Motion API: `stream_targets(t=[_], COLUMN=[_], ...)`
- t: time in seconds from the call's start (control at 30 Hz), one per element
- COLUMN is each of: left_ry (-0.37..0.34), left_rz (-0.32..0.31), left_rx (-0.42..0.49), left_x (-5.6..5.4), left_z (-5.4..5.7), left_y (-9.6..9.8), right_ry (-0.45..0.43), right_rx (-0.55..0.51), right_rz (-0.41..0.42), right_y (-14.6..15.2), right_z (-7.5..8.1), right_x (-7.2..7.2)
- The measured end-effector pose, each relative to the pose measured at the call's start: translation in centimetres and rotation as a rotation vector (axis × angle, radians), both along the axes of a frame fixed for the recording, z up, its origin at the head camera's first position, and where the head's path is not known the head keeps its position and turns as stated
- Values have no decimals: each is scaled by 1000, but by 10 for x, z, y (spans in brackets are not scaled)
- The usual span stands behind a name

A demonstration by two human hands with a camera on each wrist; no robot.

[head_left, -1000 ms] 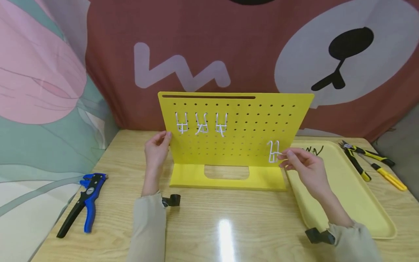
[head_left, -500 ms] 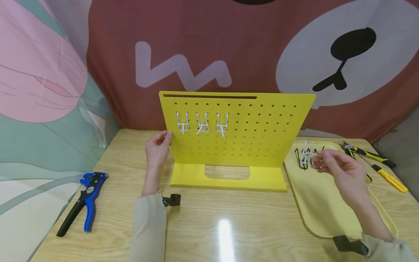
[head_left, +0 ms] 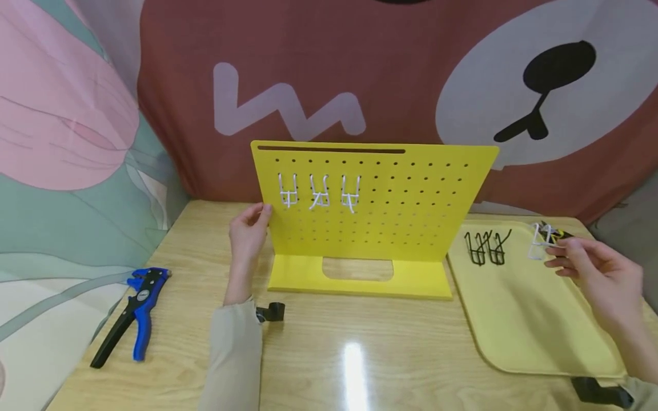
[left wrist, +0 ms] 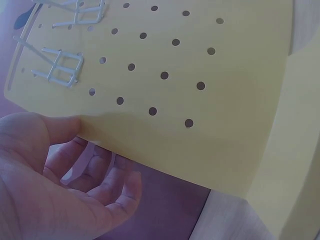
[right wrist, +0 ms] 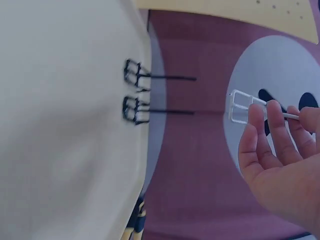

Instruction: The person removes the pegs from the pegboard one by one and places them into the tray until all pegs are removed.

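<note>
One white wire hook (right wrist: 243, 107) in the right hand (head_left: 601, 268), pinched by its projecting prong between thumb and fingers, held aloft about the far right corner of the yellow tray (head_left: 534, 325); hard to tell how high. Probably light and stiff, hardly fragile; smooth, though, so perhaps apt to twist in a loose pinch. Best held by that prong or the crossbar, leaving the two bent tips free. Three matching hooks (head_left: 319, 198) on the yellow pegboard (head_left: 411, 228), near its upper left corner. Two black wire hooks (head_left: 478, 251) in the tray, just beside each other by its far left corner. Left hand (head_left: 249, 234) gripping the pegboard's left edge, with thumb in front and fingers behind. Likely rigid too, but thin and easily rocked; best steadied by that edge, away from the pegs.
</note>
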State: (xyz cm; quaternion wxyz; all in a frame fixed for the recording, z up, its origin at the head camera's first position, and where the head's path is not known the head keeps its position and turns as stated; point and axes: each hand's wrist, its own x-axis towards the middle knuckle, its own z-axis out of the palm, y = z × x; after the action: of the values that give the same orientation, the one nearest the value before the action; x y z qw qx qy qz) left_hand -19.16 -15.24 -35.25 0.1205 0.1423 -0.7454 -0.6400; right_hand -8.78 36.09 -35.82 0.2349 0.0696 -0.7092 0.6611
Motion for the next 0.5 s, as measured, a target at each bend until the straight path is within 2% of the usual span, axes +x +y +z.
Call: stream_targets(t=[0.2, 0.23, 0.4, 0.5], left_ry=[-3, -4, -3, -3], left_rz=[-3, -1, 2, 8], left_rx=[-2, -1, 6, 4], left_x=[-1, -1, -1, -1], left_z=[-1, 0, 1, 1], left_y=[3, 3, 1, 0], right_ry=[-172, -188, -236, -295], right_rx=[289, 317, 284, 342], right_rz=[-141, -142, -49, -29], right_y=[21, 24, 36, 43], right_z=[-11, -12, -20, -25], right_x=[2, 1, -9, -17])
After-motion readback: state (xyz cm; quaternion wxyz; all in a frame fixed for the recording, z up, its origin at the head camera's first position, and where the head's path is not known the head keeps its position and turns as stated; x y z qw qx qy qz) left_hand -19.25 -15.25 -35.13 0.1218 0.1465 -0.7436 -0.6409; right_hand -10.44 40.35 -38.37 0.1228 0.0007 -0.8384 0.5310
